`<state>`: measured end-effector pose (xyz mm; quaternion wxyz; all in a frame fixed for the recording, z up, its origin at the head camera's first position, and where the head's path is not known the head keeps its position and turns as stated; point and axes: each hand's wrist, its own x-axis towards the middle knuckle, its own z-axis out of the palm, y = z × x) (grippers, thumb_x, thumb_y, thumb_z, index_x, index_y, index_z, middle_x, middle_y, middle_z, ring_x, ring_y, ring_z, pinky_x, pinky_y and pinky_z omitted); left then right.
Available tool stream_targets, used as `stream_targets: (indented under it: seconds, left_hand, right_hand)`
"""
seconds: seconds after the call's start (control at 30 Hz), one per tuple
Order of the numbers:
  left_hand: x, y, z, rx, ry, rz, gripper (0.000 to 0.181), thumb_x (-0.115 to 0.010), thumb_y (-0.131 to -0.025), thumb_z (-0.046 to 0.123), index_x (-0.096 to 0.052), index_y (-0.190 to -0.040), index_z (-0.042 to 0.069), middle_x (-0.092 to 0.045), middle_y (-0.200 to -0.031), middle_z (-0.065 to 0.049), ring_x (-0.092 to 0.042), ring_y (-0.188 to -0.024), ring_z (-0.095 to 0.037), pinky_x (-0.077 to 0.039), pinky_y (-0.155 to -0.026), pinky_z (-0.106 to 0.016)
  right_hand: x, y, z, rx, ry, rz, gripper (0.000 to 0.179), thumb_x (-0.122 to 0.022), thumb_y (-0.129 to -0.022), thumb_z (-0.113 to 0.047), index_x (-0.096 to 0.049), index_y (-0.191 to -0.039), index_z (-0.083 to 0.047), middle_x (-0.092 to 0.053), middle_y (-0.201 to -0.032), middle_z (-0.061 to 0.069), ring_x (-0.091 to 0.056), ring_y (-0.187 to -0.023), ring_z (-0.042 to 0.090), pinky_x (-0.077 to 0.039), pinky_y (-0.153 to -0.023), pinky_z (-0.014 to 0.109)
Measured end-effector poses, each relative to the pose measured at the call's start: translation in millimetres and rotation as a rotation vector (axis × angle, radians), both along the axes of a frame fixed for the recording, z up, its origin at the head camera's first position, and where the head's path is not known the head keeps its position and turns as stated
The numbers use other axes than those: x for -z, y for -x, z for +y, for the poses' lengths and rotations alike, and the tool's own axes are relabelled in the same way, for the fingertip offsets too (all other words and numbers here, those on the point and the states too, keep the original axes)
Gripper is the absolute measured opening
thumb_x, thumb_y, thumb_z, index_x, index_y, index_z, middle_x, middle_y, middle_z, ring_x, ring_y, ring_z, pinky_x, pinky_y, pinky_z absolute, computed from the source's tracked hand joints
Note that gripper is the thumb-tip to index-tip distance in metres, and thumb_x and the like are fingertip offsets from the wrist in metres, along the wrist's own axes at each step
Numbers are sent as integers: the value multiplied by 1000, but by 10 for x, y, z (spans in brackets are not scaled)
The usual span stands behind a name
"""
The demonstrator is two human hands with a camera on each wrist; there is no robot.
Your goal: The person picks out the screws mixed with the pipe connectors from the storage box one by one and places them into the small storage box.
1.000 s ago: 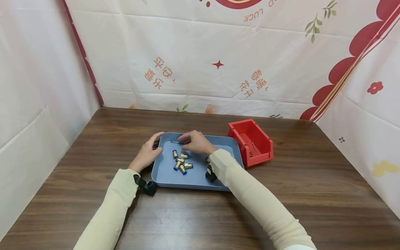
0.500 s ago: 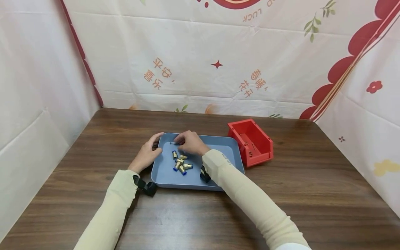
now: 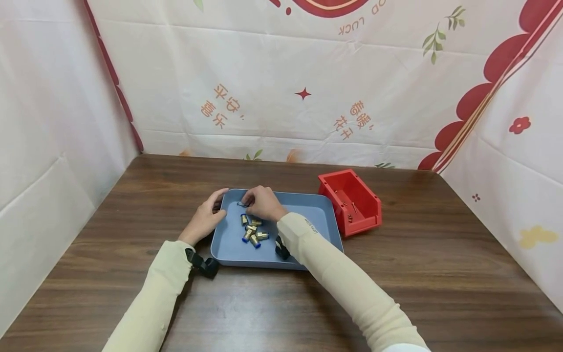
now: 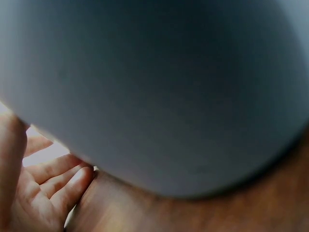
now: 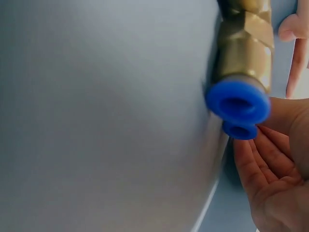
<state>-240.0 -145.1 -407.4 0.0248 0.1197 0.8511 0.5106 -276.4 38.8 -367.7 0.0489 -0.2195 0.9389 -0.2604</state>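
My right hand (image 3: pixel 262 203) reaches over the back left of the blue-grey tray (image 3: pixel 310 208). Its thumb and fingertips pinch a small dark screw (image 3: pixel 240 204), one end sticking out to the left. Just in front of that hand lie several brass push-in fittings with blue collars (image 3: pixel 255 241); one fitting (image 5: pixel 245 60) looms large in the right wrist view. At the tray's left side, my left hand (image 3: pixel 205 218) rests with thumb at the rim and relaxed fingers along the outside. Its fingertips (image 4: pixel 79 178) touch the tray's outer wall in the left wrist view.
A red plastic bin (image 3: pixel 352 203) stands against the tray's right side with a few small screws inside. The brown wooden table (image 3: pixel 418 259) runs back to a printed white cloth (image 3: pixel 281 63), and similar cloths hang at both sides.
My right hand has moved left and closed its fingertips on the screw, which now lies at a slight tilt. The left hand stays at the tray's edge. The head view has shifted slightly.
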Motion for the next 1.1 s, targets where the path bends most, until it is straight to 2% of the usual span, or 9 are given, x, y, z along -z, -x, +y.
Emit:
stream_targets:
  seconds: [0.27, 0.43, 0.53, 0.7, 0.83, 1.1]
  left_hand:
    - [12, -2, 2, -1, 0, 1, 60, -45, -92, 9, -28, -150, 12, -41, -143, -21, -44, -128, -38, -37, -105, -53]
    - [12, 3, 7, -10, 10, 0, 60, -46, -92, 10, -29, -150, 13, -42, -143, -21, -44, -128, -37, -37, -105, -53]
    - [13, 8, 3, -12, 9, 7, 60, -46, -92, 10, -29, -149, 12, -42, -142, -21, -44, -128, -38, -37, -105, -53]
    - [22, 7, -16, -3, 8, 8, 60, -46, -92, 9, -29, -149, 12, -41, -143, -22, -44, -128, -38, -37, -105, -53]
    - [24, 6, -42, -13, 4, 12, 60, -46, -91, 9, -30, -149, 12, -42, -142, -22, -45, -127, -38, -37, -104, -53]
    - [19, 27, -26, -4, -4, 17, 60, -46, -91, 8, -31, -149, 12, -43, -142, -22, -45, -127, -38, -37, -104, -53]
  right_hand:
    - [40, 10, -10, -10, 19, 23, 13, -65, -81, 3, -74, -86, -5, -71, -83, 5, -61, -72, 10, -50, -68, 19]
    - [77, 28, -21, -6, 14, 37, 12, -64, -81, 1, -73, -84, -6, -70, -80, 4, -56, -67, 7, -47, -65, 17]
    - [74, 25, -27, 7, 6, 28, 12, -64, -80, 1, -74, -85, -5, -71, -82, 5, -56, -67, 8, -47, -65, 18]
    - [50, -22, -12, 37, 5, -55, 11, -65, -81, -2, -73, -87, -6, -71, -86, 5, -57, -69, 10, -47, -66, 20]
    - [34, -53, -5, 27, 32, -94, 10, -66, -81, -1, -73, -88, -5, -70, -86, 6, -57, -68, 11, -47, -65, 20]
    - [22, -70, 21, -4, -6, -61, 11, -66, -80, 0, -74, -86, -5, -71, -85, 5, -56, -67, 9, -47, -64, 17]
